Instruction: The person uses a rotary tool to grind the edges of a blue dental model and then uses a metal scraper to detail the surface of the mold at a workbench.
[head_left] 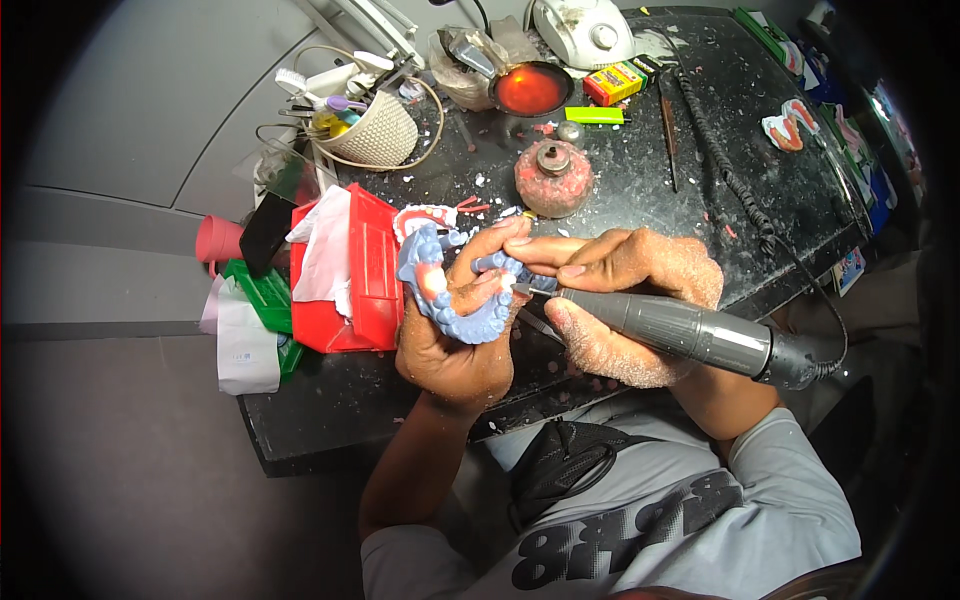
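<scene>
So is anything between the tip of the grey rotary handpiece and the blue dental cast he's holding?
Nothing visible. The right hand aims the grey rotary handpiece straight at the blue dental cast in the left hand; its thin tip sits right at the cast.

place: dental lab | signs: blue dental cast (445, 290), rotary handpiece (690, 335), dusty bench (640, 190)

The left hand (455, 335) covers much of the blue plaster dental model (450, 290), so its underside cannot be seen. The fine bit of the grey rotary handpiece (680, 335) is too small to make out. The right hand (620, 300) wraps the handpiece's front. Items beyond the dusty black workbench (640, 170), at the right rim, blur into darkness.
</scene>
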